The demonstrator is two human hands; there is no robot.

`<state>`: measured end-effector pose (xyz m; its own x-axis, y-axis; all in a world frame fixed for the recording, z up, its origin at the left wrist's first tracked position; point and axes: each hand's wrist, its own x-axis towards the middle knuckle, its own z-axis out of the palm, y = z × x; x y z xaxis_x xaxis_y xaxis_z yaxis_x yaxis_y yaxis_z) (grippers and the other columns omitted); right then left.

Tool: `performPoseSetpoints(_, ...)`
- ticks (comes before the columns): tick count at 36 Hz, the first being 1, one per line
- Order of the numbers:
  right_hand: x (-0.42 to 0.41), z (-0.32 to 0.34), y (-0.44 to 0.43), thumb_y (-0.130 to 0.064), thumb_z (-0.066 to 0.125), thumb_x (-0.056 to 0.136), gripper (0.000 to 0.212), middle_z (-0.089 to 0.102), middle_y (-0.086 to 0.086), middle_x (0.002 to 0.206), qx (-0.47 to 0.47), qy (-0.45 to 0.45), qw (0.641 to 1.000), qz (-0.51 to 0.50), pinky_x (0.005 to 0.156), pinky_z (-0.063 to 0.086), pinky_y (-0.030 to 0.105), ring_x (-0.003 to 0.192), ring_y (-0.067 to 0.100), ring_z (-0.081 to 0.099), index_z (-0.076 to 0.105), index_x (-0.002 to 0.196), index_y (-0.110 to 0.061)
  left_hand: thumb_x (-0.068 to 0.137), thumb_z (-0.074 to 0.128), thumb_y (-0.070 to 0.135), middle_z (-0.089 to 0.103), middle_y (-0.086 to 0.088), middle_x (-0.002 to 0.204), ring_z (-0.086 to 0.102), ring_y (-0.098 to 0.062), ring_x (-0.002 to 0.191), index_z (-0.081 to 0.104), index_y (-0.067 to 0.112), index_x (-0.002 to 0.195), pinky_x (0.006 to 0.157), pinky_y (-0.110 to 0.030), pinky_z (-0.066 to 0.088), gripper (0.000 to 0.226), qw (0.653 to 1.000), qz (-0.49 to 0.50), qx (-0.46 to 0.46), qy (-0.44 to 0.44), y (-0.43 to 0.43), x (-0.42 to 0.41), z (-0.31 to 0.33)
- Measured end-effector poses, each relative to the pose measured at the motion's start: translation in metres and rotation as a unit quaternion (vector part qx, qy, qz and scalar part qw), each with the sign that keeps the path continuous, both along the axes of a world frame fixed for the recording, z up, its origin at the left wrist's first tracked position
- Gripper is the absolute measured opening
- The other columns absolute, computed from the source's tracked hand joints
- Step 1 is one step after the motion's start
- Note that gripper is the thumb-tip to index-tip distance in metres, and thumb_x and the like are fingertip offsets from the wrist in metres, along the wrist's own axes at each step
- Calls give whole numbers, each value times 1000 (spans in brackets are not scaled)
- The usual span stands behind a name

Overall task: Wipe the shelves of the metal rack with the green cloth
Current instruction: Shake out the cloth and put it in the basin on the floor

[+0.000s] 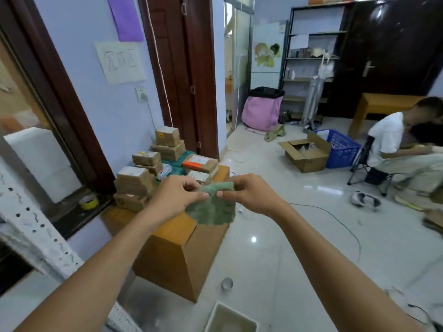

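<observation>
Both my hands hold the green cloth (213, 207) up in front of me, above a low wooden table. My left hand (178, 196) pinches its upper left edge and my right hand (249, 194) pinches its upper right corner. The cloth hangs down loosely between them. A white perforated upright of the metal rack (36, 233) runs along the left edge of the view, blurred, well left of my left forearm. Its shelves are mostly out of sight.
The low wooden table (175, 238) carries several stacked cardboard parcels (136, 183). A person (395, 149) sits at the right beside an open box (306, 152) and a blue crate (340, 149). A cable (345, 226), a tape roll (226, 283) and a white bin (230, 317) lie on the tiled floor.
</observation>
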<state>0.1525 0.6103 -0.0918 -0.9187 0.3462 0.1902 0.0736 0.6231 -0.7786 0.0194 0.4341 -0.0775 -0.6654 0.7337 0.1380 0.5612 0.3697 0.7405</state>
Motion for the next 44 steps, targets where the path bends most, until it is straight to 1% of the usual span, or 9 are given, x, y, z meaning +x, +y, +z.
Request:
performPoseSetpoints(9,7,-95,42,-36,73,83,21,64,-2,71,-61,-34,993,-90,63,47,37,65,14,56,63,79,-19,82,82,24,63,11,76,57,-4,72,62,27,77,58,-22,39,21,998,-67,-9,14,71,-11,-85)
performPoseSetpoints(14,-4,-149,58,-30,74,81,11,65,-3,76,-145,-56,980,-121,70,51,41,73,17,59,64,79,-26,79,85,14,59,7,75,52,-3,69,61,15,80,61,-19,41,24,991,-99,-12,-93,99,-27,-150)
performPoseSetpoints(17,-11,-181,61,-25,75,83,13,69,16,89,-252,-46,955,-148,81,56,52,82,27,66,68,88,-15,80,84,10,61,1,74,55,-2,64,63,10,80,61,-16,46,21,975,-80,34,-204,108,-42,-193)
performPoseSetpoints(21,-22,-236,57,-20,73,89,19,71,18,96,-334,-43,913,-231,89,54,56,88,24,69,69,98,-3,83,81,16,70,-10,85,67,-18,75,68,10,87,64,-28,55,15,926,-24,54,-373,112,-60,-267)
performPoseSetpoints(26,-35,-324,41,-30,71,89,20,74,9,97,-358,-89,883,-292,87,57,54,95,30,71,70,98,-12,83,73,9,77,-16,100,75,-25,89,69,-2,107,75,-32,63,28,806,-30,-21,-591,110,-72,-368)
performPoseSetpoints(30,-37,-411,27,-34,71,87,20,75,6,99,-399,-138,847,-324,87,58,54,96,27,72,71,99,-17,94,68,13,79,-5,94,75,-21,91,70,9,103,73,-36,62,10,799,4,-67,-598,102,-65,-460)
performPoseSetpoints(34,-34,-512,15,-37,72,85,17,75,4,95,-439,-196,805,-346,79,59,57,93,28,73,71,94,-23,96,69,17,75,-13,106,74,-28,95,62,4,113,79,-43,62,23,801,80,-84,-588,96,-57,-554)
performPoseSetpoints(39,-32,-641,4,-36,65,88,16,75,-5,99,-427,-258,795,-344,85,60,44,91,13,72,69,103,-32,90,75,15,76,-13,104,75,-33,94,66,11,104,83,-54,62,16,819,114,-163,-539,88,-50,-679)
performPoseSetpoints(44,-18,-767,-4,-45,62,84,25,75,-5,100,-459,-307,767,-325,84,61,45,92,16,73,66,107,-36,93,70,12,74,-10,99,73,-25,85,65,13,98,63,-31,58,7,847,138,-203,-471,87,-37,-797)
